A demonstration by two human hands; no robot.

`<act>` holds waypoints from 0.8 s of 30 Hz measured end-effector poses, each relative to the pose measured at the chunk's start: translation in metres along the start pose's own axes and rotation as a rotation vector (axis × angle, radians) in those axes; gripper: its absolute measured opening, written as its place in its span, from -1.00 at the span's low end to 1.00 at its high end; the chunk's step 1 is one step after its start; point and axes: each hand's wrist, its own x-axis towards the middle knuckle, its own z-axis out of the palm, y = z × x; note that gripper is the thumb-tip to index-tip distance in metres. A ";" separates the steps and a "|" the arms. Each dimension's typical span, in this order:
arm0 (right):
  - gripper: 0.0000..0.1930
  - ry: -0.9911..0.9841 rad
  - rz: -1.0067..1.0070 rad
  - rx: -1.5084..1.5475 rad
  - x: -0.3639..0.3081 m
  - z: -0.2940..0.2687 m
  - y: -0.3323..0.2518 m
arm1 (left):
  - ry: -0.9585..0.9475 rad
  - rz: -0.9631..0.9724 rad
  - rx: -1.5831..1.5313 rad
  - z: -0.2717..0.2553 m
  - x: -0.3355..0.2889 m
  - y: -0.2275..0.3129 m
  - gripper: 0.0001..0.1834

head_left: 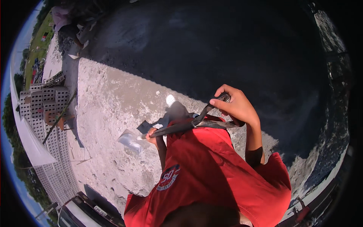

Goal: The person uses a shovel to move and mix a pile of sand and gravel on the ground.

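My left hand [152,136] is closed round the left end of a dark shaft [174,129] lying across in front of my red shirt. Just beyond that hand is a flat, shiny grey piece [130,141] that looks like a shovel blade; I cannot tell for certain whether it joins the shaft. From the shaft's right part a black strip [204,113], rubber-like, slants up to my right hand [236,105]. The right hand is closed, pinching the strip's coiled end [224,97] between thumb and fingers. Another dark band [217,124] runs rightward below it.
Pale, rough ground [109,102] lies in sunlight, with deep shadow beyond. Stacked hollow blocks [41,104] and a brown chair [53,118] stand at left. Another person [66,22] is at far upper left. A vehicle [83,212] is at lower left.
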 end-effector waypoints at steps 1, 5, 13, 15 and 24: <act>-0.59 0.007 0.044 0.075 0.018 -0.001 -0.001 | -0.003 -0.027 0.017 0.009 0.033 -0.002 -0.85; -0.68 0.117 0.187 0.335 0.077 -0.006 -0.004 | 0.012 -0.238 0.080 0.039 0.192 -0.034 -0.85; -0.85 0.553 0.350 0.537 0.203 -0.032 -0.033 | 0.078 -0.723 0.537 0.107 0.514 -0.229 -0.87; -0.84 0.789 0.180 0.572 0.222 -0.031 -0.042 | -0.008 -0.808 0.892 0.123 0.595 -0.297 -0.84; -0.65 1.108 0.081 0.197 0.365 -0.149 -0.027 | 0.279 -1.232 1.274 0.094 0.731 -0.675 -0.82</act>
